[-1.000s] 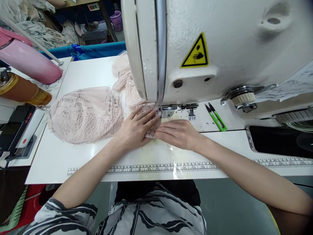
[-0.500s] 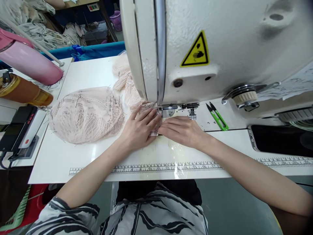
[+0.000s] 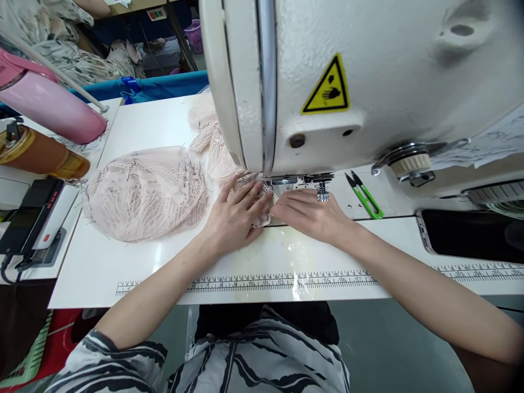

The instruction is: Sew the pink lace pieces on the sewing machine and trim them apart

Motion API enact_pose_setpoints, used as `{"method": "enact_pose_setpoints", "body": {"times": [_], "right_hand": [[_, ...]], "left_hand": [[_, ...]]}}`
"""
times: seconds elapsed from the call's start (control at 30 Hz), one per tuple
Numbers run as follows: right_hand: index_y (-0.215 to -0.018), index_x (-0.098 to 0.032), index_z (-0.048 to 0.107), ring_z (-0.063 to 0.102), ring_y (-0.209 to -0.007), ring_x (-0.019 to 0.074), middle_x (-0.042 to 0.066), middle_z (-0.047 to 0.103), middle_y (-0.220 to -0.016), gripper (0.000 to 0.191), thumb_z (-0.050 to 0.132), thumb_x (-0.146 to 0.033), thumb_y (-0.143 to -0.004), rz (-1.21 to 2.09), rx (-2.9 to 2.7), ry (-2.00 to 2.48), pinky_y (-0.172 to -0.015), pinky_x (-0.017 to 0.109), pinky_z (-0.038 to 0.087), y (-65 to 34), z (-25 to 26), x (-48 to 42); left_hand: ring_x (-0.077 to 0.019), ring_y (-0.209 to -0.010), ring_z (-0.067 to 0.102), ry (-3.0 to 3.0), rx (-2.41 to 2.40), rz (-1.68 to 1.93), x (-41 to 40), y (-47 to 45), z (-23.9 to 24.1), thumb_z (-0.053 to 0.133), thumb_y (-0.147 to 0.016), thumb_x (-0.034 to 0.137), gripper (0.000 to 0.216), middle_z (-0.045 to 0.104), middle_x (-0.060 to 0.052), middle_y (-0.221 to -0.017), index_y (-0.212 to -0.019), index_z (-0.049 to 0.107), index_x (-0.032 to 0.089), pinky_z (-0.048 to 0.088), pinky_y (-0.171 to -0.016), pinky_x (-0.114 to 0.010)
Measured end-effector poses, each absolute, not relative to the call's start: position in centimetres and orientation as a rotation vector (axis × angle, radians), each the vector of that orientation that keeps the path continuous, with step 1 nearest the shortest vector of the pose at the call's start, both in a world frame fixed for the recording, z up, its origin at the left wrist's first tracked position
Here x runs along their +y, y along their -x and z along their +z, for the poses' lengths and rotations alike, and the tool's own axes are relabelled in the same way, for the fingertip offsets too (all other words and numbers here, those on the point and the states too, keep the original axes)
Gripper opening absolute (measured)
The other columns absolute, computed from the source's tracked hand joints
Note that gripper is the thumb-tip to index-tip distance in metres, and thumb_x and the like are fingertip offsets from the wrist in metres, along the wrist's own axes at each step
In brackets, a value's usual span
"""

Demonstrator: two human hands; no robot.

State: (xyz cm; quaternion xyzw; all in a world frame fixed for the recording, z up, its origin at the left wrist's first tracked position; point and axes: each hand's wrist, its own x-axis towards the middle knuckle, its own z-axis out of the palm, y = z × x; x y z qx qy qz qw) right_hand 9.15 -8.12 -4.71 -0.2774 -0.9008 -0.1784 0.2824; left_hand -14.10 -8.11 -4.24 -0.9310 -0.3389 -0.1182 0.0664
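A pale pink lace fabric (image 3: 221, 155) runs from behind the head of a white sewing machine (image 3: 388, 71) to the needle area. My left hand (image 3: 231, 215) lies flat on this lace, its fingers spread and pointing at the needle area. Just right of it, my right hand (image 3: 311, 215) has its fingers pressed together, the fingertips at the lace's right edge. The right thumb is hidden beneath that hand. The machine head partly covers the needle and presser foot. Left of my hands, a second gathered lace piece (image 3: 147, 194) with dark thread ends rests on the white table (image 3: 135, 120).
Green thread snips (image 3: 366, 196) and a phone (image 3: 470, 234) lie to the right. A ruler strip (image 3: 254, 284) runs along the front edge. At left stand a pink bottle (image 3: 53, 98), an amber cup (image 3: 45, 153) and a black device (image 3: 30, 215). Another person's patterned clothing shows top left.
My right hand has shifted slightly right, and its fingertips sit a little farther from my left hand. The left hand stays almost in place on the lace.
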Motion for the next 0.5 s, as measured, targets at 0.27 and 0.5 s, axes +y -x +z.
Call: {"method": "enact_pose_setpoints", "body": {"times": [0.27,0.5], "right_hand": [[-0.091,-0.02,0.062,0.065,-0.083,0.0102,-0.003,0.072,-0.08,0.022,0.052,-0.001,-0.095,-0.516,-2.411,0.763,-0.057,0.027,0.037,-9.51,-4.47,-7.89],[-0.091,-0.018,0.065,0.066,-0.084,0.0124,-0.002,0.073,-0.08,0.021,0.054,-0.001,-0.095,-0.474,-2.396,0.823,-0.063,0.029,0.038,-9.4,-4.16,-7.98]], "left_hand": [[-0.0362,-0.139,0.052,2.8,-1.032,-0.299,-8.17,13.96,-4.0,0.053,-0.096,0.035,0.054,0.055,-0.02,-0.148,-0.146,0.055,0.014,0.032,-0.12,-0.064],[-0.0368,-0.141,0.05,2.828,-1.061,-0.299,-8.15,13.95,-4.09,0.058,-0.095,0.037,0.056,0.053,-0.019,-0.15,-0.148,0.054,0.017,0.031,-0.121,-0.066]]}}
